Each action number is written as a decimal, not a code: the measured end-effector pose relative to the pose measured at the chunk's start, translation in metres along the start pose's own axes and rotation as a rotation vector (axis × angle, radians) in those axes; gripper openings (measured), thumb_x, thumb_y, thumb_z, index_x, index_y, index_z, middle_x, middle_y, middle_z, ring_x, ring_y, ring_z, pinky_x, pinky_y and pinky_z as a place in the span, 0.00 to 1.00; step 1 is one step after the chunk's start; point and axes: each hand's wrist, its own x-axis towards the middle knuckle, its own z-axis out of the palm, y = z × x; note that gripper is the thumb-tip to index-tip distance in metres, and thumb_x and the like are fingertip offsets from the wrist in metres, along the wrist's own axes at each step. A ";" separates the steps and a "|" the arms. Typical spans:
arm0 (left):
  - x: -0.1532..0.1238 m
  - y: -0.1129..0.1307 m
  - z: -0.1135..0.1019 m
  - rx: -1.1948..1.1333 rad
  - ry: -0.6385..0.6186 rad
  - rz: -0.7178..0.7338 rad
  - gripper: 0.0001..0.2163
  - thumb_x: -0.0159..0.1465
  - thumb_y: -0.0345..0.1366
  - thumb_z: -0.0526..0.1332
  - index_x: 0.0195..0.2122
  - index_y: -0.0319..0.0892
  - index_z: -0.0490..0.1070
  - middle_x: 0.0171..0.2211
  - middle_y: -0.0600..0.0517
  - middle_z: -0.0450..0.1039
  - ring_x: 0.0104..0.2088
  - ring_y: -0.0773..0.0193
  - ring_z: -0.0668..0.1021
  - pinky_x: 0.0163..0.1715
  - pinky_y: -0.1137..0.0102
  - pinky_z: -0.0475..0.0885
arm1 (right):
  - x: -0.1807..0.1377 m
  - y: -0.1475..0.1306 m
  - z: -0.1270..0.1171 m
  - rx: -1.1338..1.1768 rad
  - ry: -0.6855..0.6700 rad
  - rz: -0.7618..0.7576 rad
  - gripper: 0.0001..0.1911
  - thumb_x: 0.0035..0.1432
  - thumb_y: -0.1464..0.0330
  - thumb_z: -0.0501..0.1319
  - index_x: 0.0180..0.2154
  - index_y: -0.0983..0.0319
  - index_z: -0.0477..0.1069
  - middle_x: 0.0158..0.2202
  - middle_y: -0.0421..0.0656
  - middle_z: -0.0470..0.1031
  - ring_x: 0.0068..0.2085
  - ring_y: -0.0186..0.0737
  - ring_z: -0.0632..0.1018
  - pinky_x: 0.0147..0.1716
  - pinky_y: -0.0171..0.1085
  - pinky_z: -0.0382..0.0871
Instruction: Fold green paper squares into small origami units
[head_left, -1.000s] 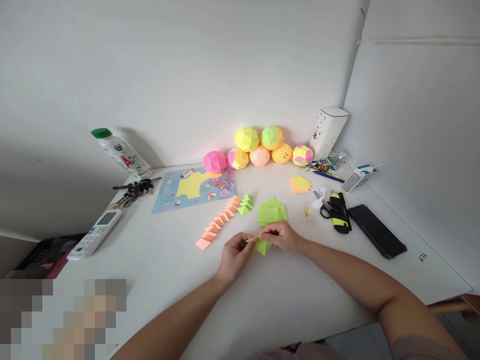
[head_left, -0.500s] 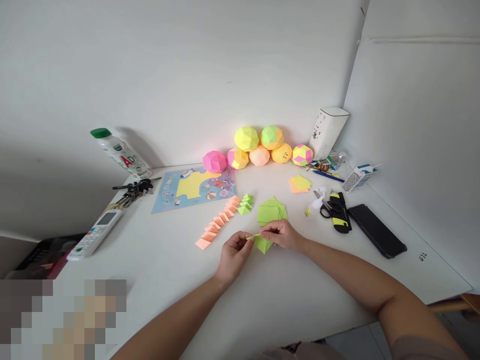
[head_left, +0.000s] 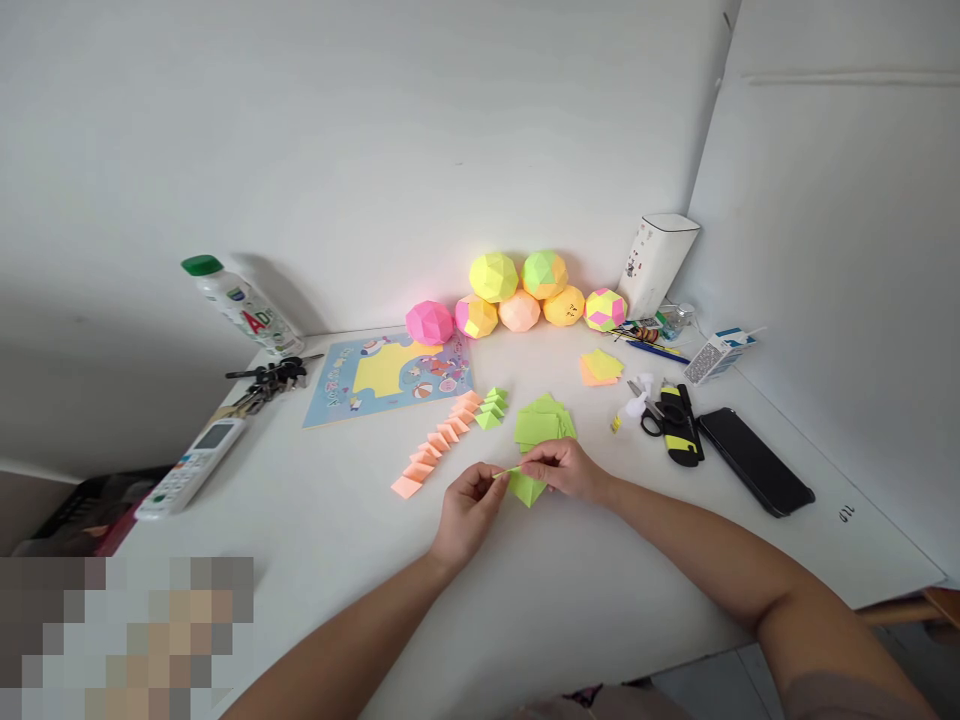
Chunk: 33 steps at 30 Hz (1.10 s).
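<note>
Between my hands is a green sheet of paper (head_left: 528, 488), partly folded, one corner pointing toward me. My left hand (head_left: 471, 508) pinches its left end between thumb and fingers. My right hand (head_left: 564, 468) grips the upper edge, its fingers hiding part of the sheet. Just beyond lies a stack of green paper sheets (head_left: 541, 420). To the left run a row of folded orange paper pieces (head_left: 437, 442) and a shorter row of folded green paper pieces (head_left: 491, 408).
Several colourful paper balls (head_left: 519, 311) sit against the wall. On the right are scissors (head_left: 651, 424), a yellow-black cutter (head_left: 679, 428), a black phone (head_left: 756, 460) and a small carton (head_left: 718, 355). On the left are a remote (head_left: 192, 466), keys (head_left: 268, 382), a bottle (head_left: 244, 308) and a picture board (head_left: 330, 390).
</note>
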 end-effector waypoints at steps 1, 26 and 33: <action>0.000 0.000 0.000 -0.002 0.002 0.003 0.15 0.53 0.47 0.64 0.27 0.39 0.69 0.18 0.59 0.61 0.18 0.73 0.61 0.18 0.76 0.55 | 0.000 0.000 0.000 0.000 0.000 0.002 0.16 0.52 0.58 0.63 0.32 0.66 0.76 0.18 0.37 0.65 0.19 0.29 0.65 0.16 0.29 0.64; 0.001 -0.009 -0.006 -0.135 0.114 0.059 0.10 0.60 0.41 0.57 0.27 0.42 0.61 0.18 0.59 0.61 0.20 0.71 0.64 0.21 0.76 0.59 | 0.000 -0.008 -0.003 0.087 0.014 0.088 0.18 0.50 0.56 0.63 0.30 0.65 0.73 0.18 0.34 0.59 0.21 0.29 0.62 0.18 0.30 0.64; 0.001 -0.005 -0.002 -0.031 -0.008 0.043 0.13 0.55 0.45 0.63 0.34 0.41 0.68 0.23 0.57 0.64 0.21 0.71 0.65 0.22 0.75 0.60 | 0.000 -0.005 -0.001 -0.004 -0.037 0.048 0.17 0.52 0.56 0.62 0.32 0.66 0.74 0.19 0.36 0.63 0.20 0.29 0.63 0.17 0.30 0.62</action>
